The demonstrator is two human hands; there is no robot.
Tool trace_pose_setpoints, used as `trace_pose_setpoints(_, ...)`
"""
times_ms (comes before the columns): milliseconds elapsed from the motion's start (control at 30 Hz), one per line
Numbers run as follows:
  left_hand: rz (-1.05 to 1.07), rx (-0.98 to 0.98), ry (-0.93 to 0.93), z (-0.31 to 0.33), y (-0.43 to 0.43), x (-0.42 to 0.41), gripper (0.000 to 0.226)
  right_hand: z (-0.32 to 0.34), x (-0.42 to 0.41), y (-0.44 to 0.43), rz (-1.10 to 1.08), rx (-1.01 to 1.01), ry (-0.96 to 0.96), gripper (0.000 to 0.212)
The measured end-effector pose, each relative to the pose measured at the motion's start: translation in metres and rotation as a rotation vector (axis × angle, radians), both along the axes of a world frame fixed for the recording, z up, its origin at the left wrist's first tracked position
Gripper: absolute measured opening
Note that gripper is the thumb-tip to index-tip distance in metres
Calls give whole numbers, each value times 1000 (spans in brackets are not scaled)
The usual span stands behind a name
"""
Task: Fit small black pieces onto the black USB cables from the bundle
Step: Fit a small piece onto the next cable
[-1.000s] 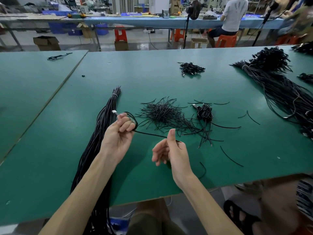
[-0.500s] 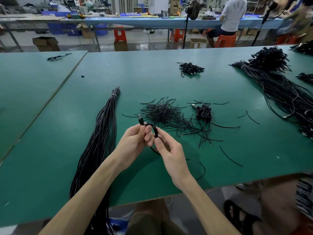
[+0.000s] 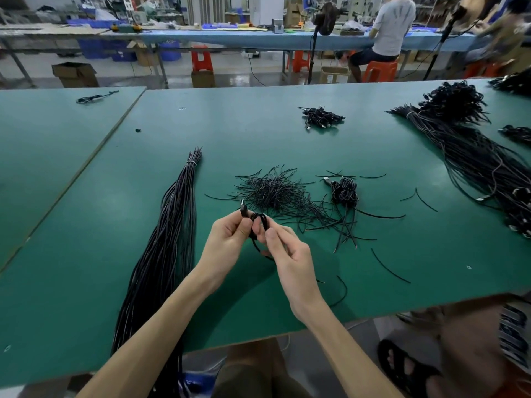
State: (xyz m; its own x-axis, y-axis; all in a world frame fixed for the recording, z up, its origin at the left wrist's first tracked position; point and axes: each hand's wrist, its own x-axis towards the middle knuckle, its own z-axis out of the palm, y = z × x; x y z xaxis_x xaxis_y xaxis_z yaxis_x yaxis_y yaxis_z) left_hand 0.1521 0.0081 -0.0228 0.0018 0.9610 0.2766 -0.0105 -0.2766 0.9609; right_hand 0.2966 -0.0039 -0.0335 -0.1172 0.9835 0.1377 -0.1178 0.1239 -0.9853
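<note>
Head view only. Found the left hand (image 3: 230,239) pinching a black USB cable (image 3: 260,222) just below its plug (image 3: 243,208), with the plug clear above the fingers and tilted away. Found the right hand (image 3: 288,254) pinching the same cable's small loop between thumb and forefinger, other fingers loosely curled. Found both held above the surface (image 3: 287,133), just in front of the heap of small black pieces (image 3: 275,193). Noted the cable's tail dropping below the hands toward the surface. Located the bundle (image 3: 172,225) lying lengthwise to the left, banded near its far end and running off the near edge. Located a few coiled cables (image 3: 344,192) just right of the heap; judged finished, though too small to confirm any fitting. Judged the step in hand to be winding the cable into a tight coil ahead of fitting a piece. Recommend holding the turns flat and even under the left thumb, feeding the tail through the right hand without twist, and leaving the plug free of the turns. Advise against releasing the left grip before a piece is on, given a springy cable's likely tendency to unwind. Advise drawing a single piece from the heap's edge, to avoid dragging tangled neighbours along. Cannot tell whether any piece already sits on the held cable
</note>
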Motion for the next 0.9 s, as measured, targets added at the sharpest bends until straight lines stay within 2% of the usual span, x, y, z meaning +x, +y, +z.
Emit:
trace_pose_setpoints(167,42,9,84,-1,2,-6,28,-1,0,-1,-11,12,-68,40)
trace_pose_setpoints(300,36,-43,109,-4,2,-4,29,-2,-1,-3,-14,87,-279,62)
trace_pose_setpoints(367,2,-79,88,-3,2,-5,30,-1,-1,-4,-73,135,-362,66)
trace_pose_setpoints(467,-27,-105,71,-4,1,-6,30,1,-3,-6,-131,180,-439,62)
trace_pose_setpoints(667,-11,-121,93,-5,3,-4,29,3,-3,-5,-142,182,-442,49)
trace_pose_setpoints(900,114,-67,275,-9,5,0,28,3,-4,-1,-188,194,-442,39)
